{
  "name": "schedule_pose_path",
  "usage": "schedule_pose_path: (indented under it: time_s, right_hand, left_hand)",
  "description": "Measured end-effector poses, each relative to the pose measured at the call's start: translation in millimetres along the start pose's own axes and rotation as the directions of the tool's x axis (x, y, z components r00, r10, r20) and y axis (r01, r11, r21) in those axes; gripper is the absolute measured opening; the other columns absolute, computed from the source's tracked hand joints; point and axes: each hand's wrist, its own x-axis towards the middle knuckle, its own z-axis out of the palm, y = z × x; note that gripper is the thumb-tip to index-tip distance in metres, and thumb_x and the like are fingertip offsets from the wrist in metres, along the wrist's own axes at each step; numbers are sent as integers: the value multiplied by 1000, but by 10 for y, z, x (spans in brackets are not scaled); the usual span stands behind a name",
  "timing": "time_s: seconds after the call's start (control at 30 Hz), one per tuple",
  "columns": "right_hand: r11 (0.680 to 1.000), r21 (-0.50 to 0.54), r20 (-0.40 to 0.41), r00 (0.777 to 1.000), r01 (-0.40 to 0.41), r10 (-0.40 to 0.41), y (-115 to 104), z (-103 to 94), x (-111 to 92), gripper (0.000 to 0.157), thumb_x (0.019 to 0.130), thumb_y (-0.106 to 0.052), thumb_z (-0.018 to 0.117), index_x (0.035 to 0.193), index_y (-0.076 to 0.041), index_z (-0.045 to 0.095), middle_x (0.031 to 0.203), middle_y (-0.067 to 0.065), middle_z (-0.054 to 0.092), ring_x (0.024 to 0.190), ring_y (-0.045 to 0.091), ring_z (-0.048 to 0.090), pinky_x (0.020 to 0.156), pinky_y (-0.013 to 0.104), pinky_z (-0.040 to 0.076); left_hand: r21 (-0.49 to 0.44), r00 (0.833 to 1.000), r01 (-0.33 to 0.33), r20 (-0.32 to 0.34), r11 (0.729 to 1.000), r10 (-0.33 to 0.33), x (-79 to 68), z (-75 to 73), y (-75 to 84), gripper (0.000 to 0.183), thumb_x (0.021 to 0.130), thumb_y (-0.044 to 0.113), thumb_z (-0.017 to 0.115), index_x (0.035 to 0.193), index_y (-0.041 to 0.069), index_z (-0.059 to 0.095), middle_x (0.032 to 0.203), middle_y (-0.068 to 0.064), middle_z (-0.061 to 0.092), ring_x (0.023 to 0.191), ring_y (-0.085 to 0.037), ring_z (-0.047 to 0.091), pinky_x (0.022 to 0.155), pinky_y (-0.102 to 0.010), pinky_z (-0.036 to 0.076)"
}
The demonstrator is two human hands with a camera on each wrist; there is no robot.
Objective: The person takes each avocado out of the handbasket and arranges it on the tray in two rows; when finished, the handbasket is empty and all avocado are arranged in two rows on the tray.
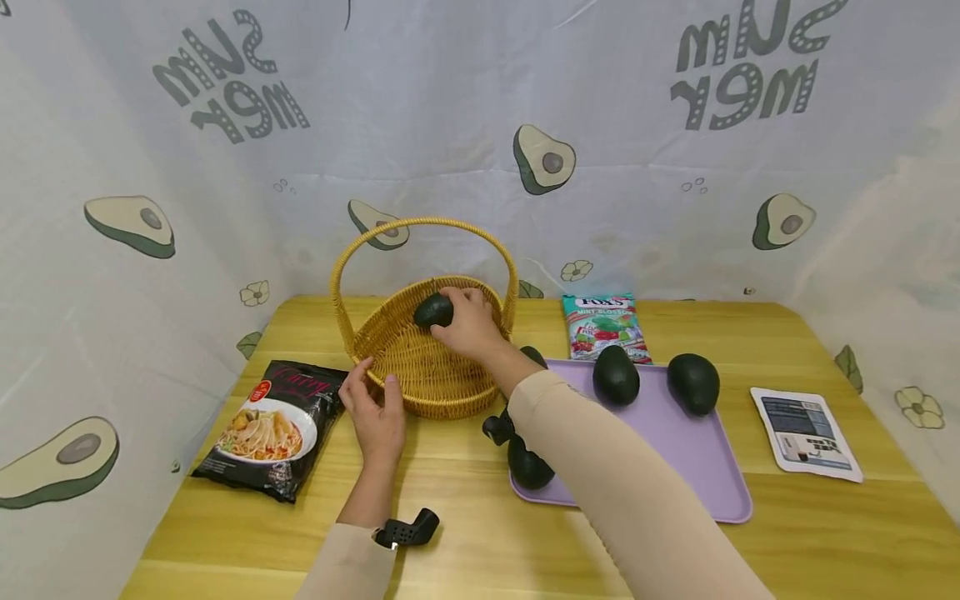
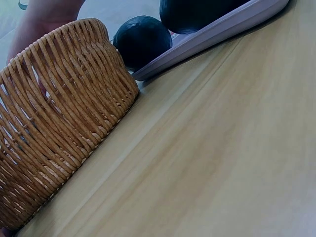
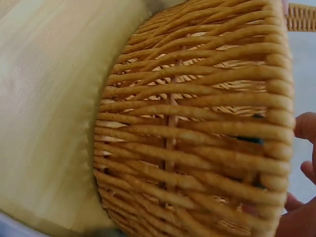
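My right hand [image 1: 468, 325] holds a dark green avocado [image 1: 432, 311] between thumb and fingers, inside the rim of a yellow wicker basket [image 1: 423, 367] with a tall arched handle. Below it the woven basket floor shows bare. At the basket's front left, my left hand [image 1: 377, 417] rests against the rim, thumb and fingers spread apart. From the right wrist, the basket wall [image 3: 197, 118] hides most of what is inside; a little dark green shows through the weave. Some fingers [image 3: 306, 126] appear beyond the rim.
Several avocados [image 1: 617, 375] lie on a lilac tray [image 1: 675, 446] right of the basket, partly behind my right forearm. A black noodle packet [image 1: 273, 429] lies left. A candy bag [image 1: 606, 327] is behind the tray, and a white printed pouch [image 1: 806, 433] lies far right.
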Motion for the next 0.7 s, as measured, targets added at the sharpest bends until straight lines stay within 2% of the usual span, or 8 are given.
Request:
schedule_pose_path:
  time_s: [0.27, 0.57, 0.7]
  right_hand:
    - [998, -56, 56, 998, 2, 1, -19, 56, 71, 76, 97, -28, 69, 162, -25, 30, 171, 10, 10, 153, 46, 21, 111, 61, 41]
    - [979, -186, 192, 980, 84, -47, -18, 87, 139, 82, 96, -28, 71, 164, -26, 24, 174, 6, 3, 157, 45, 8, 120, 64, 27]
    - [967, -239, 198, 979, 87, -39, -28, 105, 147, 84, 96, -29, 71, 164, -27, 22, 172, 7, 7, 154, 45, 14, 116, 61, 35]
  left_hand:
    - [-4, 1000, 11, -4, 1000, -11, 9, 8, -16, 43, 100, 18, 60, 141, 10, 49, 143, -15, 33, 120, -29, 48, 103, -49, 42]
    - [-10, 1000, -3, -13, 1000, 3, 13, 14, -19, 42, 100, 18, 61, 141, 11, 50, 142, -14, 34, 119, -28, 49, 102, -48, 43]
    - [-7, 1000, -10, -18, 1000, 9, 17, 14, -25, 42, 100, 17, 61, 141, 10, 50, 141, -15, 34, 117, -27, 50, 101, -47, 44]
